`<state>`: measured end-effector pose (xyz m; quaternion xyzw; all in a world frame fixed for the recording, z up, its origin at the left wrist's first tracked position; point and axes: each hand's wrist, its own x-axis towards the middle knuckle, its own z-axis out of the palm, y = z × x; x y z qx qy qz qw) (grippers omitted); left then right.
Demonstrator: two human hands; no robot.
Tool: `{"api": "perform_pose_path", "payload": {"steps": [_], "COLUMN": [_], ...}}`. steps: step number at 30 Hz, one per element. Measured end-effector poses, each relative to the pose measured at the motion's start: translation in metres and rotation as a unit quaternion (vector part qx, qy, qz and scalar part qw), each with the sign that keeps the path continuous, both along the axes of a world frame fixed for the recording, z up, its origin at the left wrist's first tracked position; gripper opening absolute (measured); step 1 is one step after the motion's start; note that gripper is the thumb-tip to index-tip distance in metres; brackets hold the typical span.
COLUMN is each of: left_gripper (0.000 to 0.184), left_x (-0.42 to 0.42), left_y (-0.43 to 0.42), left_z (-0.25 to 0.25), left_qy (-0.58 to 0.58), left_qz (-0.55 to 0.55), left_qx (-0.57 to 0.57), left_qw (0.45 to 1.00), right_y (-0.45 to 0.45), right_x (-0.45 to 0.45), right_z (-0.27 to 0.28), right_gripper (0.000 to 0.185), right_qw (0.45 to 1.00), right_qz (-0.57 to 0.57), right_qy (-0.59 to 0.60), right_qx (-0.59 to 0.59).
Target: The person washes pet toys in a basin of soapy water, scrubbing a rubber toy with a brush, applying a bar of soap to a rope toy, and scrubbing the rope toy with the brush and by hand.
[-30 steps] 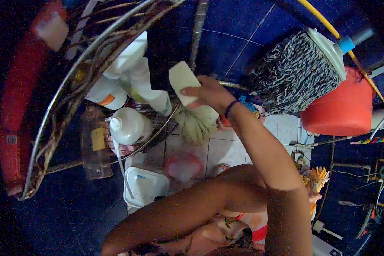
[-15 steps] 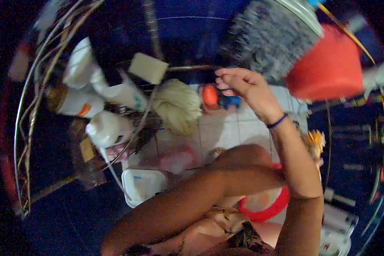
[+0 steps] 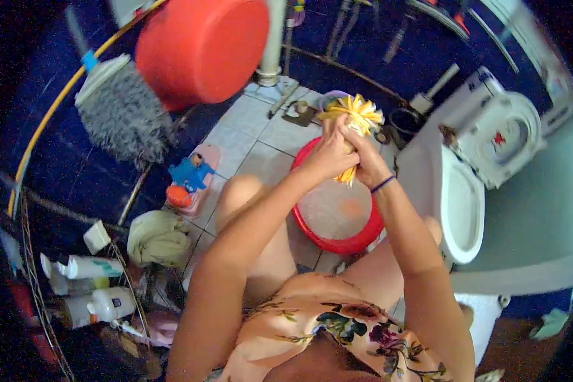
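Observation:
My left hand (image 3: 330, 153) and my right hand (image 3: 368, 159), with a dark band on its wrist, are closed together around a bundle of yellow and white strips (image 3: 356, 114). The strips fan out above my fingers, and more hang out below. Part of the bundle is hidden inside my grip. Beneath my hands, a red-rimmed basin (image 3: 331, 245) stands on the tiles, with cloudy liquid and an orange patch inside.
To the right is a toilet (image 3: 465, 223) with its lid raised. A large red tub (image 3: 204, 51) and a grey mop head (image 3: 124, 114) are at upper left. A pink tray (image 3: 210, 159) holds blue and orange items. White bottles (image 3: 113, 304) stand at lower left.
My view has swung right, bringing the toilet and basin into sight. My right hand has come back from near the pink tray and joined my left hand on the bundle.

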<state>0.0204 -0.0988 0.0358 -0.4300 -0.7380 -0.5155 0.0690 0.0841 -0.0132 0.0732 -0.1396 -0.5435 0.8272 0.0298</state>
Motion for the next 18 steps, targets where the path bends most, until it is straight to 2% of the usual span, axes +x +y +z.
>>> {"api": "perform_pose_path", "payload": {"steps": [1, 2, 4, 6, 7, 8, 9, 10, 11, 12, 14, 16, 18], "left_gripper": [0.086, 0.082, 0.079, 0.066, 0.059, 0.052, 0.046, 0.039, 0.031, 0.034, 0.040, 0.043, 0.044], "left_x": [0.014, 0.014, 0.033, 0.048, 0.058, 0.063, 0.067, 0.070, 0.063, 0.048, 0.032, 0.057, 0.060], "left_y": [0.001, 0.014, 0.014, 0.040, 0.053, 0.064, 0.077, 0.089, 0.096, 0.109, 0.132, 0.139, 0.150], "left_z": [0.015, 0.011, 0.021, 0.007, 0.008, 0.009, 0.015, 0.021, 0.028, 0.029, 0.009, -0.006, -0.018], "left_qy": [-0.078, -0.041, -0.095, -0.128, -0.146, -0.079, -0.009, 0.060, -0.022, -0.112, -0.220, -0.009, 0.056], "left_qz": [-0.047, -0.069, -0.096, -0.090, -0.089, -0.053, -0.020, 0.014, 0.032, 0.031, 0.007, -0.028, -0.054], "left_qx": [-0.007, 0.030, 0.090, 0.186, 0.235, 0.218, 0.202, 0.188, 0.215, 0.261, 0.272, 0.191, 0.148], "left_qw": [0.996, 0.996, 0.987, 0.970, 0.957, 0.971, 0.979, 0.980, 0.976, 0.958, 0.937, 0.981, 0.986], "right_y": [0.014, 0.030, 0.036, 0.058, 0.070, 0.081, 0.078, 0.067, 0.053, 0.049, 0.067, 0.102, 0.128], "right_x": [0.003, 0.002, 0.018, 0.022, 0.022, 0.021, 0.026, 0.033, 0.039, 0.041, 0.035, 0.037, 0.028], "right_z": [-0.006, -0.015, -0.004, -0.001, -0.011, -0.023, -0.029, -0.023, -0.011, -0.006, -0.015, -0.021, -0.040], "right_gripper": [0.034, 0.029, 0.027, 0.029, 0.029, 0.029, 0.029, 0.029, 0.029, 0.028, 0.028, 0.028, 0.030], "right_qw": [0.999, 0.995, 0.969, 0.928, 0.926, 0.923, 0.911, 0.917, 0.918, 0.914, 0.921, 0.938, 0.934], "right_qz": [-0.015, -0.040, -0.103, -0.171, -0.147, -0.125, -0.052, -0.123, -0.192, -0.259, -0.251, -0.208, -0.246], "right_qy": [0.033, 0.054, 0.155, 0.175, 0.187, 0.202, 0.272, 0.258, 0.239, 0.216, 0.215, 0.185, 0.165], "right_qx": [-0.018, -0.072, -0.161, -0.280, -0.292, -0.303, -0.306, -0.278, -0.252, -0.226, -0.209, -0.207, -0.198]}}
